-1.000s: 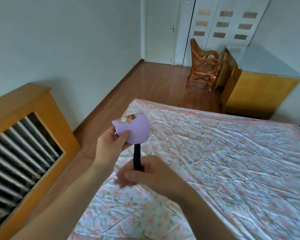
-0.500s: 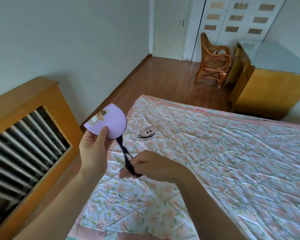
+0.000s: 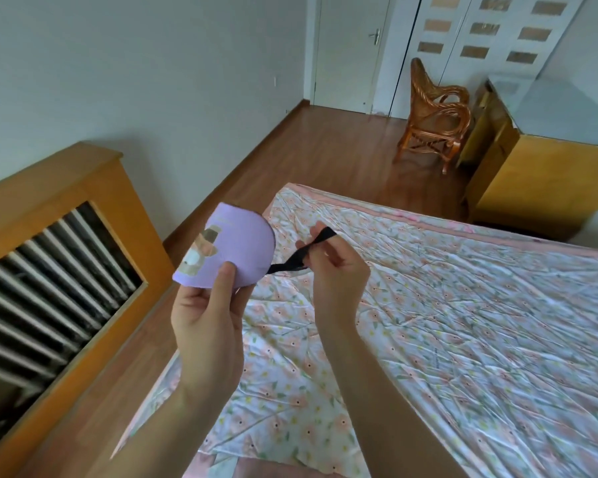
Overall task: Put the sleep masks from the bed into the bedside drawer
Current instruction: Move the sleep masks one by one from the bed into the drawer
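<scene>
A: Above the left thumb, head view: the purple sleep mask is folded to a half-round, and the left hand clamps its lower edge, thumb in front and the other fingers behind.

B: And the right hand?

A: It pinches the black strap between thumb and fingertips. The strap runs taut from the mask's right edge, twists once, and its end pokes up past the fingertips.

B: What changed?

A: Half a second ago the right hand sat lower, beneath the mask, with the strap hanging down to it. Now it is level with the mask and off to its right. The left hand lifted too, and the camera tilted, so the mask shows larger.

B: Any other mask?

A: One lay on the bed beyond the fingers half a second ago. The hands now cover that patch, so it can't be confirmed.

B: Meaning for the task?

A: Probably she is tidying the strap before stowing. The mask is in the air over the bed's edge, not in any drawer. No drawer is visible, only a slatted wooden panel left of the left hand. Stowing is not yet begun.
</scene>
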